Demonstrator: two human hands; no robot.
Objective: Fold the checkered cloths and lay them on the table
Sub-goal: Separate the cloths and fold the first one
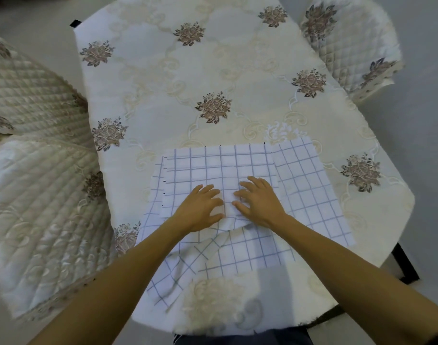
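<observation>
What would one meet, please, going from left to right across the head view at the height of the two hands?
Quilted chair cover → bare floral tablecloth → checkered cloth's left edge → left hand → right hand → checkered cloth's right part → floral tablecloth again.

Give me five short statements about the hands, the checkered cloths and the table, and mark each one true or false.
1. Both hands rest flat on the checkered cloth. True: the left hand and right hand lie palm down, side by side, on the top checkered cloth.
2. The right hand holds a corner lifted in the air. False: its fingers are spread flat on the fabric.
3. The table is bare wood. False: a cream floral tablecloth covers it.
4. More checkered fabric lies under and beside the top piece. True: a layer extends to the right.
5. The cloths sit at the table's far end. False: they lie at the near edge.
</observation>
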